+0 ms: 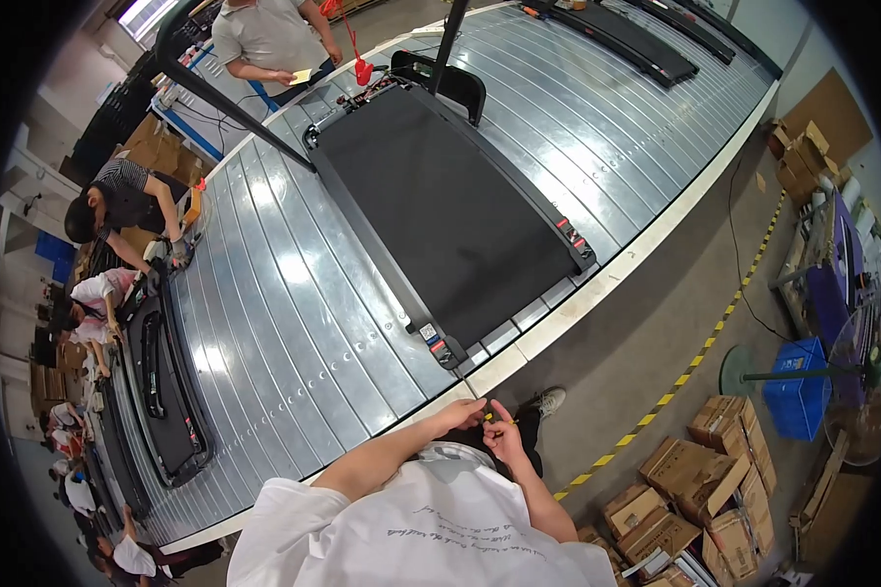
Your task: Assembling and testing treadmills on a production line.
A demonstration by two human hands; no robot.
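My left hand (463, 415) and my right hand (504, 437) meet in front of my chest, just off the near edge of the conveyor. Together they pinch a small yellow piece (489, 419); its kind is too small to tell. A black treadmill deck (440, 210) lies flat on the ribbed metal conveyor (294, 323) ahead of me, its near corner with a red and black end cap (443, 346) closest to my hands. Black uprights (227, 106) rise from its far end.
Another black treadmill frame (166, 382) lies to the left with people bent over it. A person in a grey shirt (264, 39) stands at the far side. Cardboard boxes (700, 479), a blue crate (798, 386) and a yellow-black floor stripe (675, 386) are to my right.
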